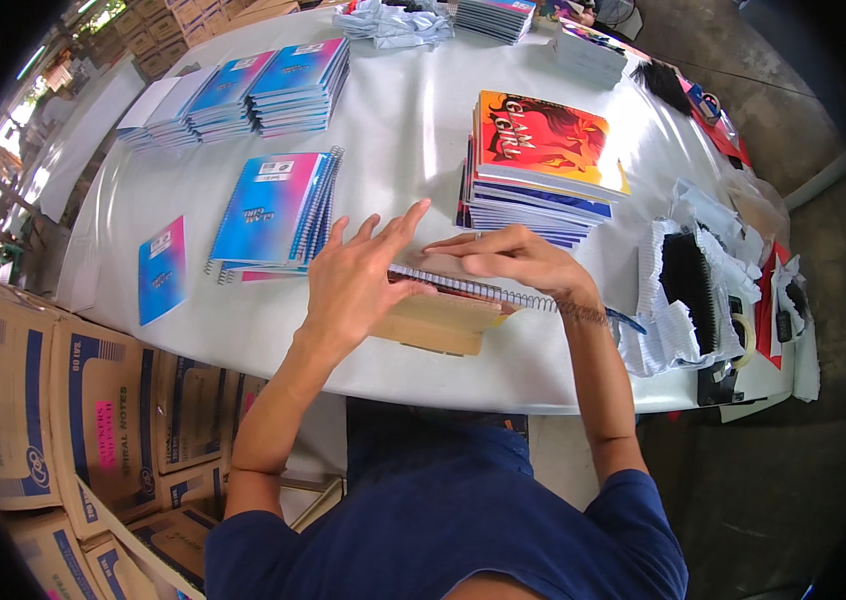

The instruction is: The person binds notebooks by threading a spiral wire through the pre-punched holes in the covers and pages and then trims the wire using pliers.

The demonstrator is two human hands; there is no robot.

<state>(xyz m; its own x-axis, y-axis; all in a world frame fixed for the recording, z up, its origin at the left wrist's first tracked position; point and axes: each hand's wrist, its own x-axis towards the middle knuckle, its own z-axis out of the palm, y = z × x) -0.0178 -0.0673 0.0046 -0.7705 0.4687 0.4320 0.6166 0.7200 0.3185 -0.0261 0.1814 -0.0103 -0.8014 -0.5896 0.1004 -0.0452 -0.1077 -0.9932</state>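
Observation:
A notebook [448, 263] lies in front of me with its punched spine edge toward me. A wire coil [533, 300] runs along that edge, its loose end passing to the right under my wrist. My left hand [355, 275] is open, fingers spread, its thumb at the left end of the spine. Over the notebook, my right hand [523, 260] is closed, its fingers bent together on the cover and edge. A tan cardboard piece [428, 325] sits just below the spine. A thin blue tip [627, 321] sticks out beyond my right wrist.
Blue-pink spiral notebooks [268, 215] are piled left, beside a single loose cover [162, 270]. More blue notebooks [298, 80] stand behind. An orange-topped stack [548, 140] is ahead right. Black coils [688, 285] lie in crumpled wrapping, near a tape roll [744, 340]. Cartons [108, 400] stand lower left.

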